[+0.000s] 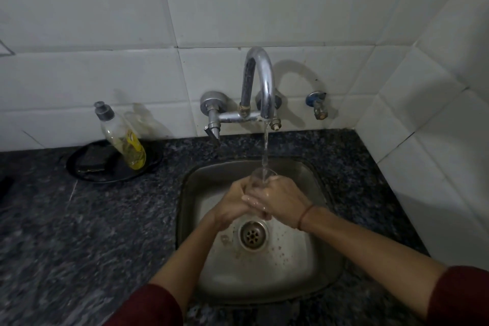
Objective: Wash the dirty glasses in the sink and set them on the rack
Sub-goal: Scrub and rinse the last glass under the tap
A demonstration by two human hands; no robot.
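Both hands meet over the sink (206, 177), forearms angling in from 7 and 5 o'clock. Left hand (232, 204) curls round the glass (258, 178) from its 8 o'clock side; right hand (281, 200) clasps it from 4 o'clock, wet fingers overlapping the left's. Glass upright, rim up, under the tap (260, 82), catching the stream (265, 145), at 12 o'clock from the drain (252, 234).

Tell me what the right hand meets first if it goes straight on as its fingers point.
The right hand grips the clear drinking glass; pushing on leftward, it would likely press into the left hand.
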